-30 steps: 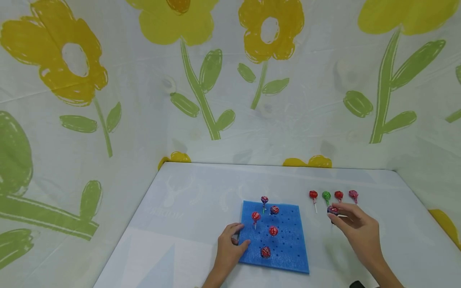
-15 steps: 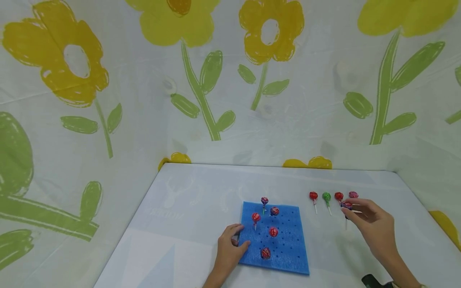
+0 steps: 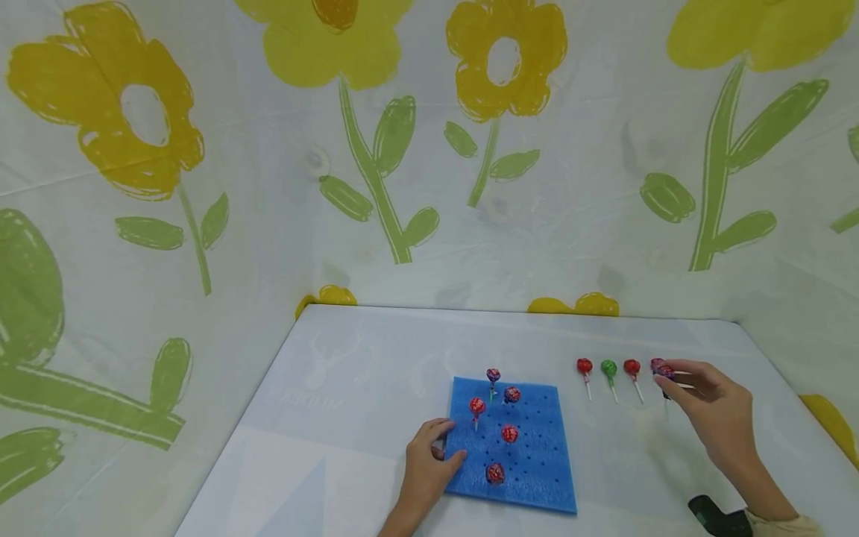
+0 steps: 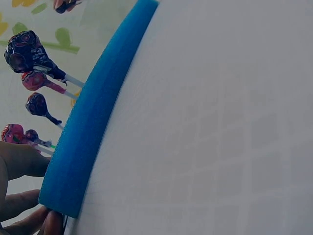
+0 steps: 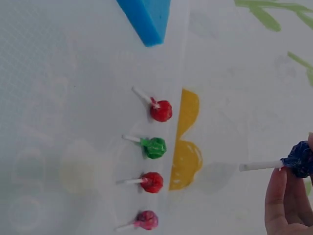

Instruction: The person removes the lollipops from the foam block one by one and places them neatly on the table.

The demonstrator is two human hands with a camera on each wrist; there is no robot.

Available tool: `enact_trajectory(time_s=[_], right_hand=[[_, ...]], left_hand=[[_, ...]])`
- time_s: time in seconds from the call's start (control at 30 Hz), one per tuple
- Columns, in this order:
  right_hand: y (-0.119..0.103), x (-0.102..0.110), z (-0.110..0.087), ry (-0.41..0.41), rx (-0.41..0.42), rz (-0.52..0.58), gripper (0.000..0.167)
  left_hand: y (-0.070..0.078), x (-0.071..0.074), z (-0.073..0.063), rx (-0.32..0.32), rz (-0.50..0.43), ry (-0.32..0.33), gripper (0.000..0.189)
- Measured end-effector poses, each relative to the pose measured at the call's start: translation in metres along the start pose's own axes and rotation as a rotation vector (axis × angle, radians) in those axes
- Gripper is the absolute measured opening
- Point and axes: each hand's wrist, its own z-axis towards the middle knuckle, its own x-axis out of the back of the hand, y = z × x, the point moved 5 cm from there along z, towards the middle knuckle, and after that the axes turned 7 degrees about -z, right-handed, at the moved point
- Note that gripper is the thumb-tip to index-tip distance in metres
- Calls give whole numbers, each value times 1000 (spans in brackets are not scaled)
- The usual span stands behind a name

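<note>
My left hand [image 3: 426, 466] grips the left edge of a blue foam board [image 3: 537, 483] dotted with small holes, thumb over its top. Several wrapped lollipops stand in the board, among them a red one [image 3: 510, 433] near the middle and a dark-wrapped one [image 4: 27, 51] close in the left wrist view. Over the table at right, my right hand [image 3: 721, 410] pinches a dark blue lollipop [image 5: 298, 159] by its wrapped head, its white stick pointing down in the head view. Just behind it, partly covered in the head view, lies a pink lollipop [image 5: 147, 220].
Left of the pink one, in the same row on the white table [image 3: 349, 388], lie a red lollipop [image 3: 631, 366], a green lollipop [image 3: 608, 367] and another red lollipop [image 3: 584, 365]. A flower-print cloth [image 3: 570, 246] rises behind the table. A dark object [image 3: 718, 516] sits at my right wrist.
My right hand has moved right along the row with the dark blue lollipop, uncovering the green and right-hand red lollipops' sticks. My left hand and the board have stayed put.
</note>
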Motion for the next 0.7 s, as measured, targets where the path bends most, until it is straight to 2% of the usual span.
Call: enact_trajectory(time_s=[0.13,0.37,0.7], right_hand=[[8,3,7,-20,-28,-14,32],[26,7,20,-46,-81,-53,36],[53,9,42,-128,-163,-57,42]], left_hand=[[-1,0,0,2,0,-3,45],[-1,0,1,-35,-9,6,43],[-1,0,0,-9,-11,0,44]])
